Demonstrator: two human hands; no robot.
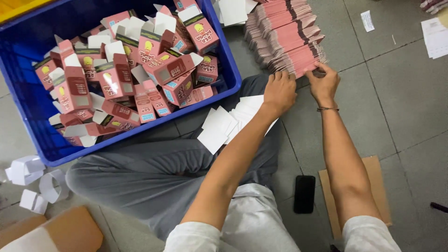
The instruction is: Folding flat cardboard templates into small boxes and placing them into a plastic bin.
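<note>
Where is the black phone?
The black phone lies on the floor between the person's arms, beside a brown cardboard sheet.

My left hand (pixel 279 91) rests palm down, fingers curled, on the near edge of the fanned stack of flat pink cartons (pixel 285 35). My right hand (pixel 323 83), just beside it, pinches the same edge between thumb and fingers; a thin bracelet (pixel 328 109) circles that wrist. Left of my left hand, a blue crate (pixel 28 107) holds assembled pink boxes (pixel 116 77) piled loosely. Below my left forearm, white cards (pixel 224 123) lie spread across my grey trouser leg (pixel 154 179). Between my forearms, nearer my body, a black phone (pixel 304 193) lies on the tiled floor (pixel 401 93), beside a cardboard sheet (pixel 375 182).
</note>
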